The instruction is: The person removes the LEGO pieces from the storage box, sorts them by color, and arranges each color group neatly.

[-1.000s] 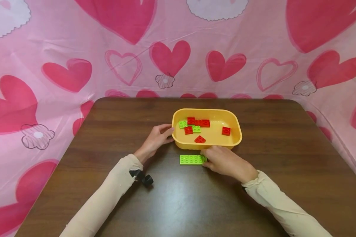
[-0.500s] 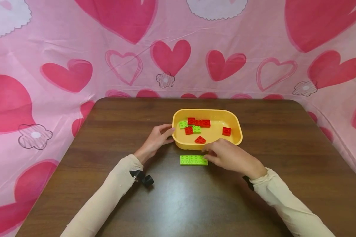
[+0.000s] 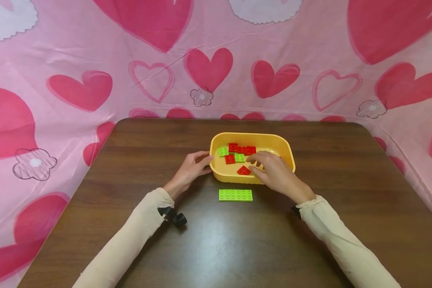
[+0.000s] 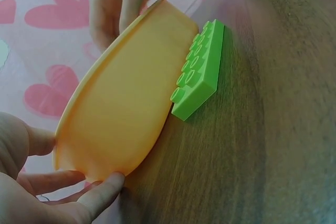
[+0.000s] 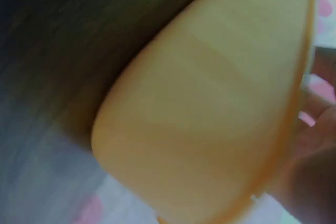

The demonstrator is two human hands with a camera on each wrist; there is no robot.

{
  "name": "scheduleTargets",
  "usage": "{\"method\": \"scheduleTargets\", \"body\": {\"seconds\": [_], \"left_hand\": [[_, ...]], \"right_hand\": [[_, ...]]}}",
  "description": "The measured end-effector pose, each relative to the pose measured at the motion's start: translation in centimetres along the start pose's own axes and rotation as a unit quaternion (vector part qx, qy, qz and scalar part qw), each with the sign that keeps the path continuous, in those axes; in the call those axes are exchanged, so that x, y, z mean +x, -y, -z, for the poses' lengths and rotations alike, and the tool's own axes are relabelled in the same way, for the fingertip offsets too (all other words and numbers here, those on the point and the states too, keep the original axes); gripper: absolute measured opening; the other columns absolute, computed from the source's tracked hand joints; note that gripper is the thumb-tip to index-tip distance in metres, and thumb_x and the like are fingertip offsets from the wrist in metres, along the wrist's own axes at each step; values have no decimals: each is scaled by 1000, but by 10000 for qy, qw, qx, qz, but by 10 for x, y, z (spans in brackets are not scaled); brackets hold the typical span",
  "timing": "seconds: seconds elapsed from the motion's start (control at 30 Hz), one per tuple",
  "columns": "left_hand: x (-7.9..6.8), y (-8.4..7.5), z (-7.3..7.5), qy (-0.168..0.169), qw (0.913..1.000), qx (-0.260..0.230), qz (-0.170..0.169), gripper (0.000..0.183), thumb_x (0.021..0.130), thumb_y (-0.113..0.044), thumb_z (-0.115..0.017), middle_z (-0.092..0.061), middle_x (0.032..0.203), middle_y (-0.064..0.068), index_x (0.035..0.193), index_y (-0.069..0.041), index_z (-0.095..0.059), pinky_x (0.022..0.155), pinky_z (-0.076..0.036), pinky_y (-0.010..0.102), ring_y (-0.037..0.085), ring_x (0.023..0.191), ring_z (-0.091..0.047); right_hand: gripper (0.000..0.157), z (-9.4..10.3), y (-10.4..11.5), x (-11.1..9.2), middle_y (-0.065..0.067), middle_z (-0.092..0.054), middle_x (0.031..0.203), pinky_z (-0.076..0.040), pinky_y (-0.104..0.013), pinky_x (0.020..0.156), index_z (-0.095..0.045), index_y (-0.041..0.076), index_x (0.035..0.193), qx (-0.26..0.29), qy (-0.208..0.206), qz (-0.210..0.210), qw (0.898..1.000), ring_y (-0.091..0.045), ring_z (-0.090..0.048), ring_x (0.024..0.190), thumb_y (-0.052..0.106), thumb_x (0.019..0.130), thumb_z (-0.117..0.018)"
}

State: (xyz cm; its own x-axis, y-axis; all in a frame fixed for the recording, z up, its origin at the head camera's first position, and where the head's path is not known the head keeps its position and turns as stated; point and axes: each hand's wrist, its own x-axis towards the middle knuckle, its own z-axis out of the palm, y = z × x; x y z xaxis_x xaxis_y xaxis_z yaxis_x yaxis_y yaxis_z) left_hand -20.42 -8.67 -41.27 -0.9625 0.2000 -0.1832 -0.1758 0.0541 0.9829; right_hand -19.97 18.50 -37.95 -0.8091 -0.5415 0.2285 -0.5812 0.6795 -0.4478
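Observation:
My left hand (image 3: 190, 170) holds the left end of a yellow plastic tub (image 3: 216, 173), its thumb at the rim and fingers against the outer wall, as the left wrist view (image 4: 58, 198) shows. Over the tub's front rim reaches my right hand (image 3: 275, 172), its fingers loosely bent above the inside with nothing seen between them. Nearest to them lie a red triangular brick (image 3: 243, 171) and a green brick (image 3: 239, 157). On the table before the tub stands a row of joined light green building bricks (image 3: 235, 195), studs up, touched by neither hand.
Several more red bricks (image 3: 230, 159) and another green brick (image 3: 223, 151) lie in the tub's left half. A red brick at its right is mostly hidden by my right hand. The brown wooden table (image 3: 147, 140) ends at a pink heart-patterned cloth (image 3: 201, 32).
My right hand has let go of the right end of the green brick row and moved up and over into the tub. The row stays put; my left hand keeps its place.

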Motion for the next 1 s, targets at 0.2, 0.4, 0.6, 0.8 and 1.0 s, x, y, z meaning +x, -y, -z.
{"method": "scheduleTargets", "body": {"seconds": [0.2, 0.4, 0.6, 0.8, 1.0], "left_hand": [[-2, 4, -1, -60, 10000, -17, 4, 43, 103, -16, -57, -53, 139, 21, 139, 5, -51, 96, -55, 40, 33, 120, -59], [-2, 6, -4, -56, 9999, 39, -94, 42, 103, -16, -56, -53, 139, 22, 139, 5, -52, 96, -55, 41, 33, 120, -60], [-2, 5, -5, -54, 9997, 185, -161, 41, 103, -16, -56, -55, 138, 21, 139, 4, -52, 95, -55, 40, 32, 119, -61], [-2, 5, -4, -23, 9995, 229, -237, 42, 103, -15, -57, -55, 138, 22, 139, 5, -52, 94, -55, 41, 33, 118, -61], [-1, 5, -5, -65, 9993, 275, -230, 43, 102, -17, -58, -55, 138, 21, 139, 4, -52, 94, -56, 40, 32, 118, -62]], "right_hand": [[28, -14, -10, 23, -12, -69, 115, -55, -47, 96, -69, 2, 119, 598, 463, -216, 9969, -29, -61, 104, 11, 93, -69], [29, -20, -15, 33, -14, -65, 123, -45, -50, 108, -67, 1, 123, 340, 632, -425, 9965, -32, -56, 115, 8, 95, -64], [31, -19, -21, 32, -13, -63, 127, -42, -53, 110, -65, 2, 127, 413, 790, -489, 9948, -32, -54, 117, 8, 97, -61], [29, -19, -24, 32, -13, -64, 126, -42, -52, 110, -66, 3, 125, 511, 746, -331, 9954, -32, -54, 117, 5, 96, -62], [34, -20, -25, 33, -10, -63, 128, -43, -50, 109, -65, 5, 129, 601, 888, -229, 9940, -29, -53, 115, 4, 95, -65]]}}
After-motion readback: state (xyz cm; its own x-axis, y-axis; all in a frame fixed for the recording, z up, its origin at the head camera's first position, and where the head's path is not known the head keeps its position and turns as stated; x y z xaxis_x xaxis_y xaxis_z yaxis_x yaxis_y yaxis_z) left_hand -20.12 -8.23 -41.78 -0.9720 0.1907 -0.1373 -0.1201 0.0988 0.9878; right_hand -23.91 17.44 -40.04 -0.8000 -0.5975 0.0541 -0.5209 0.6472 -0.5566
